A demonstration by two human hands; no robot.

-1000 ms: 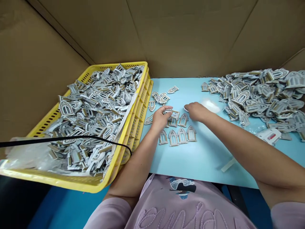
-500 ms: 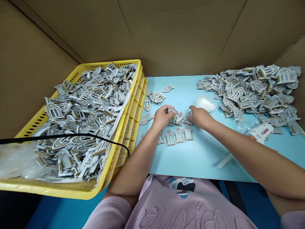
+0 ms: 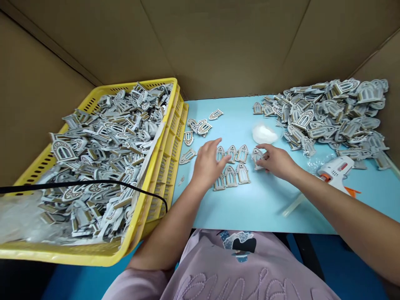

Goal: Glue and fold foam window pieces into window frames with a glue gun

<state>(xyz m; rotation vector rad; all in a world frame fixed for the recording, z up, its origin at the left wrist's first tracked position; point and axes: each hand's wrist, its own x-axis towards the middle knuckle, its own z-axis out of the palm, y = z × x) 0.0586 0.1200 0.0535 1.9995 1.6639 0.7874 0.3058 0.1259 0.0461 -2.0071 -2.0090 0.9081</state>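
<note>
Small grey arched window-shaped pieces lie in two short rows on the blue tabletop; one upper-row piece (image 3: 242, 153) and one lower-row piece (image 3: 243, 173) show at the right ends. My left hand (image 3: 208, 164) is over the left part of these rows, fingers apart and holding nothing, hiding some of the pieces. To the right of the upper row, my right hand (image 3: 277, 160) pinches the edge of another arched window piece (image 3: 257, 158), at or just above the table. Beyond that hand rests a white fluffy clump (image 3: 264, 134) in clear plastic.
A yellow crate (image 3: 156, 166) heaped with similar pieces stands at left, a black cable (image 3: 125, 183) across it. Several patterned pieces (image 3: 203, 127) lie beside it. A large pile (image 3: 331, 112) sits back right, near a white glue gun (image 3: 336, 171) with its glue stick. Cardboard walls surround the table.
My left hand has let go of its window piece, now in the upper row, and opened. My right hand has moved slightly right and nearer with a piece. The view has shifted a little.
</note>
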